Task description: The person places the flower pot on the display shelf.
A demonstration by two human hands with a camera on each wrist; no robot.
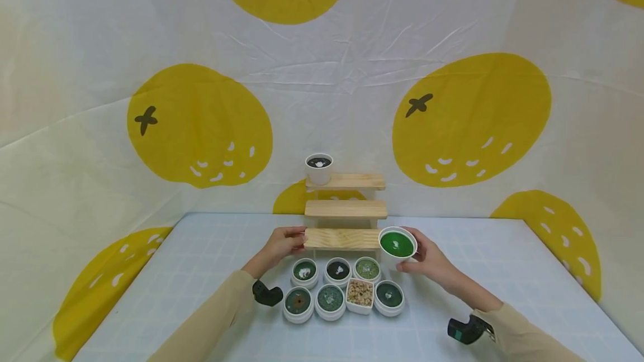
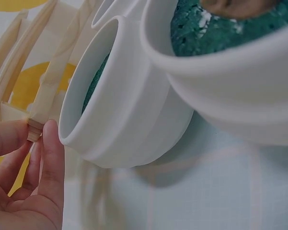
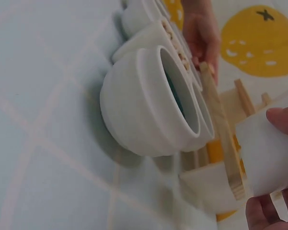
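Note:
A three-step wooden display stand (image 1: 343, 239) is at the back of the table. My left hand (image 1: 282, 246) grips the left end of its lowest step, and the left wrist view shows thumb and fingers (image 2: 51, 163) pinching that board end. My right hand (image 1: 429, 258) holds a white cup (image 1: 397, 246) with a glossy green filling, fingers and thumb round its side. The cup is tilted toward me and overlaps the right end of the lowest step. Another white cup (image 1: 319, 169) with a dark filling stands on the left of the top step.
In front of the stand, several round white pots (image 1: 330, 301) with green or dark fillings sit close together in two rows. Among them is a square white dish (image 1: 359, 296) of tan crumbly bits. Behind hangs a pale cloth (image 1: 332, 116) with yellow fruit prints.

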